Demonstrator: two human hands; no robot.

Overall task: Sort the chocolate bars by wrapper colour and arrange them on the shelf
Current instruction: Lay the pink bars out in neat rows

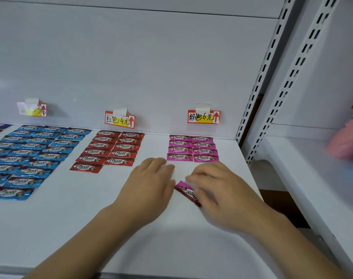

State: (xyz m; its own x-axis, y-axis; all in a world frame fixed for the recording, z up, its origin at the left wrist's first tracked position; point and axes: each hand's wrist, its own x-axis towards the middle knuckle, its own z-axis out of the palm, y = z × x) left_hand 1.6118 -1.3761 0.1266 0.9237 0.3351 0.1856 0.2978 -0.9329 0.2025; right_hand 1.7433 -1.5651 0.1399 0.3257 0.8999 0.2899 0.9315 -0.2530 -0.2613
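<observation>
right hand [217, 188] pinches loose pink foil-wrapped chocolate bar [186, 191] on white shelf [71, 228], near pink rows [192, 149]; left hand [151, 184] flat, fingers relaxed, holding nothing.

Both forearms are bare to the frame edge, no sleeves, rings or watch visible.

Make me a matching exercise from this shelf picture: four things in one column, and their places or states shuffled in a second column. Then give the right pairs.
Things:
1. blue bars
2. red bars
3. pink bars
4. loose pink bar

Places or states:
A. two columns under the right-hand price tag
B. lying tilted at the right hand, near the left hand
C. largest group, far left
D. under the middle price tag

Pairs: 1-C, 2-D, 3-A, 4-B
</observation>
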